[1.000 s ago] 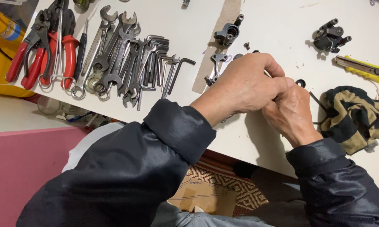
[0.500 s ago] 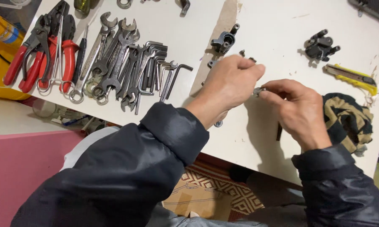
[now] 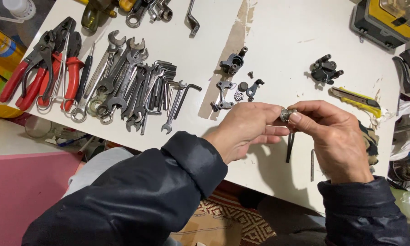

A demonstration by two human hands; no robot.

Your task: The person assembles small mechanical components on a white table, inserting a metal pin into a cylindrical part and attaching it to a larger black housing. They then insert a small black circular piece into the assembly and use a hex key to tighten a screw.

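A small metal part (image 3: 285, 114) is pinched between the fingertips of the left hand (image 3: 246, 130) and the right hand (image 3: 334, 136), both grips closed on it above the table (image 3: 278, 50). Its shape is mostly hidden by the fingers. Compared with half a second ago, the hands are held closer together, and the allen keys (image 3: 290, 146) beneath them are uncovered. Farther off, loose black parts (image 3: 234, 86) are laid out.

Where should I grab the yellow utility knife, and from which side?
Take the knife across the middle of its long yellow body, fingers on its two long edges, coming from above. It lies flat on the table, clear of the right hand, and the ends are narrower.
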